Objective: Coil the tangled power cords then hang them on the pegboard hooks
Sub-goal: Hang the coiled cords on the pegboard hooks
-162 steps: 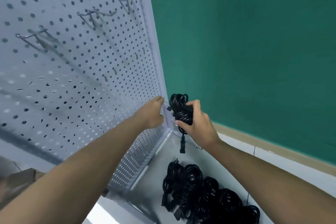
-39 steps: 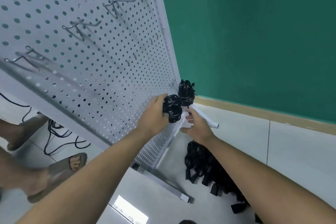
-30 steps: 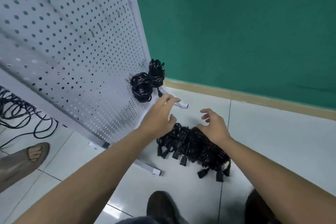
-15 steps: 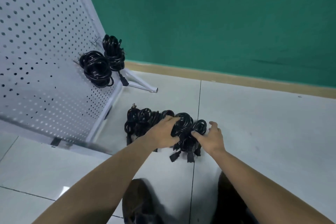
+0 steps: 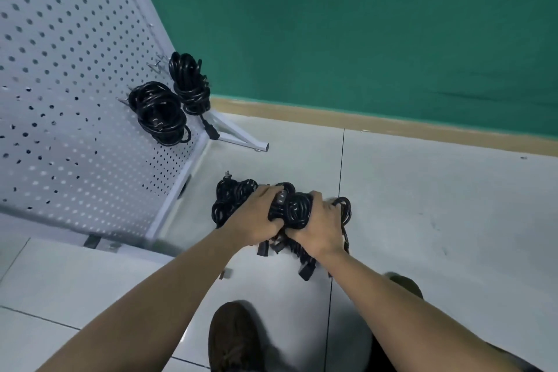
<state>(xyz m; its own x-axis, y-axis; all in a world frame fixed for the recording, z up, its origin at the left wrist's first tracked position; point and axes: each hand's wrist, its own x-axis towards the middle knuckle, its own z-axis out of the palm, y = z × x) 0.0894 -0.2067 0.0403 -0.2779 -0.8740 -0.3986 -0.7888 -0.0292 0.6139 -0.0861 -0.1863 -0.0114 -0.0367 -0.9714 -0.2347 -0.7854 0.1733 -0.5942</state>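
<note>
Two coiled black cords hang low on the white pegboard (image 5: 69, 106): one coil (image 5: 158, 113) to the left, a second coil (image 5: 189, 84) beside it nearer the board's edge. A pile of coiled black cords (image 5: 232, 199) lies on the grey floor in front of the board's foot. My left hand (image 5: 256, 217) and my right hand (image 5: 320, 226) both grip coils in that pile, side by side, with a coil (image 5: 297, 210) bulging between them. Plug ends (image 5: 306, 270) stick out under my right wrist.
The pegboard's white foot bar (image 5: 241, 137) runs across the floor behind the pile. A green wall (image 5: 362, 33) with a tan skirting strip stands beyond. My dark shoe (image 5: 235, 341) is at the bottom centre on the tiled floor (image 5: 437, 220).
My hands left the two hung coils on the board and dropped to the floor pile. Since half a second ago they have closed tighter round the coils there.
</note>
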